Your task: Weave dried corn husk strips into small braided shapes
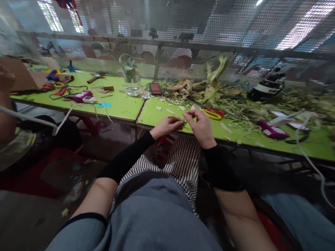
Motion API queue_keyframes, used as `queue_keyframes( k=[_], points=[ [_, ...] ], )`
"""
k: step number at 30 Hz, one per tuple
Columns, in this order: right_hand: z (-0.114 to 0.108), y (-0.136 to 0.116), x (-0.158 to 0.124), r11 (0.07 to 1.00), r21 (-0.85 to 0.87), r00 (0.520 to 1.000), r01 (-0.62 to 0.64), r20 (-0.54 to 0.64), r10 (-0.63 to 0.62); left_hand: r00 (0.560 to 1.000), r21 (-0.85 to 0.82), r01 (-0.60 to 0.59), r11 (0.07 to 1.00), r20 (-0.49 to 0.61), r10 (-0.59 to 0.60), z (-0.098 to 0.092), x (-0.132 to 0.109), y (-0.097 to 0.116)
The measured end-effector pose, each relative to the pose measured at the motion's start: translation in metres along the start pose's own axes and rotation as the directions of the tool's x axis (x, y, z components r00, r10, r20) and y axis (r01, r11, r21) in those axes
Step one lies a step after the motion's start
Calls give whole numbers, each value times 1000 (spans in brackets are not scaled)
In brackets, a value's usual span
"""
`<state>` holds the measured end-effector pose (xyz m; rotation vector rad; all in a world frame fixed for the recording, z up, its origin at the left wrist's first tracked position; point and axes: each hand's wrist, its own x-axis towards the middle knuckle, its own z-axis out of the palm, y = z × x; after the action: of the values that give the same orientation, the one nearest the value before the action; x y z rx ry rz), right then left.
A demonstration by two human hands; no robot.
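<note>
My left hand (169,126) and my right hand (200,127) meet at the front edge of the green table (123,104). Both are closed in a pinch on a thin pale strip of corn husk (184,121) held between them. Black sleeves cover both forearms. Just beyond my right hand lie red and yellow scissors (214,112). A heap of dry corn husks (209,89) spreads across the table behind them. Striped cloth lies on my lap below the hands.
A clear bottle with a green lid (131,75) stands at the table's back. Two pink devices (272,131) (81,95) with white cables lie right and left. A black-and-white helmet-like object (269,85) sits at far right. Another person's arm (6,104) shows at the left edge. Mesh panel behind.
</note>
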<state>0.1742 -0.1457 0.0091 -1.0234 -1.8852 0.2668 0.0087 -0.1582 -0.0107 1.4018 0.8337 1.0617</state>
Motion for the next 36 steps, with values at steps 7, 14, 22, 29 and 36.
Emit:
queue_keyframes(
  k=[7,14,22,29,36],
  points=[
    [1,2,4,991,75,982,-107,162,94,994,237,-107,966,-7,112,-2,2,-4],
    [6,-6,5,902,388,981,-192,83,173,998,98,-49,994,-23,52,0,2,1],
    [-7,-10,0,975,203,983,-95,175,59,995,-96,99,990,35,-96,-8,-3,11],
    [-14,0,-1,996,-60,972,67,230,-52,987,-147,158,976,-9,-161,-7,-1,6],
    [-16,4,0,996,62,957,64,279,-79,984,-183,158,970,-53,-171,-8,-1,8]
  ],
)
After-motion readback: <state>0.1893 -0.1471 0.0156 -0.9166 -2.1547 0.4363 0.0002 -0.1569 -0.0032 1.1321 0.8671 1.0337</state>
